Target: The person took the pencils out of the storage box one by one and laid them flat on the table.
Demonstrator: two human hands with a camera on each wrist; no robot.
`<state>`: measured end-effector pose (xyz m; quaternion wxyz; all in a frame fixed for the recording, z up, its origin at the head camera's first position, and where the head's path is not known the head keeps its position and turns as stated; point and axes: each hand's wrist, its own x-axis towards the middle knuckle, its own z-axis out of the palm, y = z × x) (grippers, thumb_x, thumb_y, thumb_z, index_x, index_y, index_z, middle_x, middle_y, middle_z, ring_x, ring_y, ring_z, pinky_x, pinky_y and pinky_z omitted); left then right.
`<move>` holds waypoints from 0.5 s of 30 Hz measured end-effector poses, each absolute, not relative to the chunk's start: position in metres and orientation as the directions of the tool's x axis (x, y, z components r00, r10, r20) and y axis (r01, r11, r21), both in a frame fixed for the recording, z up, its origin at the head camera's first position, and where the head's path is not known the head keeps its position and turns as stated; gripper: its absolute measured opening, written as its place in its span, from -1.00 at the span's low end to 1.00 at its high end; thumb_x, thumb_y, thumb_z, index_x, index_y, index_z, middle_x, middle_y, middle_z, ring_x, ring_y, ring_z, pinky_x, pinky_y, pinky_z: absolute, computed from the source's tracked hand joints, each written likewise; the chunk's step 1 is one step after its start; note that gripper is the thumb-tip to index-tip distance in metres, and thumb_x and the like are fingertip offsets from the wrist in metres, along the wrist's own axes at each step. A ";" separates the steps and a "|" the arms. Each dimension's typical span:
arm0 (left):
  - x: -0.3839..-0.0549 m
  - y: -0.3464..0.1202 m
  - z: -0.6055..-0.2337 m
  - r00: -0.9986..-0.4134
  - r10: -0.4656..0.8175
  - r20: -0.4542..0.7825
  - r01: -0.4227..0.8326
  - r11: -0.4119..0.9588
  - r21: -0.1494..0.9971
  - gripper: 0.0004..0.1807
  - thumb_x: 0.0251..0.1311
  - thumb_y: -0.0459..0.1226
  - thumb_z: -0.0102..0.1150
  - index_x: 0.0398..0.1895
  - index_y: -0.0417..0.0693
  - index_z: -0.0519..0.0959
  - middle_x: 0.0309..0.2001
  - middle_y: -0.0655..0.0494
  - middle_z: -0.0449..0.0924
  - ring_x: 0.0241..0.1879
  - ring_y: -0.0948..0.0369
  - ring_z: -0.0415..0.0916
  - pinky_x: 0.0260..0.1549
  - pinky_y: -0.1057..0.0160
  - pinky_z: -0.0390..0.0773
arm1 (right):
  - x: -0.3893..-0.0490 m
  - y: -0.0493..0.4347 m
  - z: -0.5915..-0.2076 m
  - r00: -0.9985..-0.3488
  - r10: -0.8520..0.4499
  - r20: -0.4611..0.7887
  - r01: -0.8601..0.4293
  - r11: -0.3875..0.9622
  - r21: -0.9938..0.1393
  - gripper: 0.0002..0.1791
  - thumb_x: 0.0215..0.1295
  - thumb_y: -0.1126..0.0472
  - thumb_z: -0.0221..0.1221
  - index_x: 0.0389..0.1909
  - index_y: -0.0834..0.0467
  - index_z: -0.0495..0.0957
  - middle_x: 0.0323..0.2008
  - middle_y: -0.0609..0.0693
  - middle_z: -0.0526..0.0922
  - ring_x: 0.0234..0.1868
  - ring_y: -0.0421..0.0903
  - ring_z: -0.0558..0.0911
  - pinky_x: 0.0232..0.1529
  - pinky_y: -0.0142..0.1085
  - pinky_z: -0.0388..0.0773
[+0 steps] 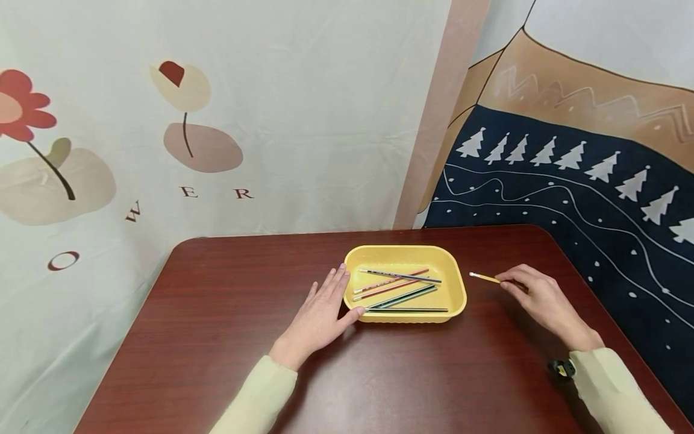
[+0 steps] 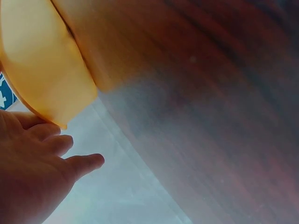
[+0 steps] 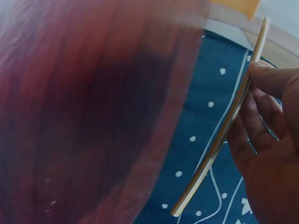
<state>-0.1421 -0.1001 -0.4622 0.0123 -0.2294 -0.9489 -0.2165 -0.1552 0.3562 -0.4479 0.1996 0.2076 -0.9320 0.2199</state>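
My right hand (image 1: 537, 296) pinches a yellow pencil (image 1: 484, 277) between thumb and fingers, to the right of a yellow basin (image 1: 459, 283). The white eraser end of this pencil points left toward the basin's rim; in the right wrist view its long body (image 3: 219, 140) slants down past the fingers. On the basin's left side rests my left hand (image 1: 320, 313), fingers straight and spread, thumb at the near rim. Inside the basin lie several pencils: a dark blue pencil (image 1: 401, 275) across red ones, and dark green pencils (image 1: 406, 310) nearer me.
The basin stands on a dark red-brown wooden table (image 1: 228, 337) toward its far edge. A pale cloth (image 1: 303, 120) with flower prints hangs behind, and a navy cloth (image 1: 520, 187) with white trees hangs at the right. A dark wrist strap (image 1: 562, 368) sits by the right sleeve.
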 end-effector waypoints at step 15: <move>-0.141 -0.101 -0.461 -0.893 0.434 0.117 0.442 0.801 0.403 -0.02 0.48 0.31 -0.11 0.65 -0.21 0.06 0.67 -0.01 -0.12 0.63 -0.02 -0.10 0.49 -0.28 0.04 | -0.166 0.362 -0.470 -0.845 -0.412 0.340 -0.509 0.814 -0.279 -0.74 0.18 0.42 0.43 -0.20 0.03 0.75 -0.23 -0.18 0.67 -0.22 -0.18 0.61 -0.16 -0.19 0.63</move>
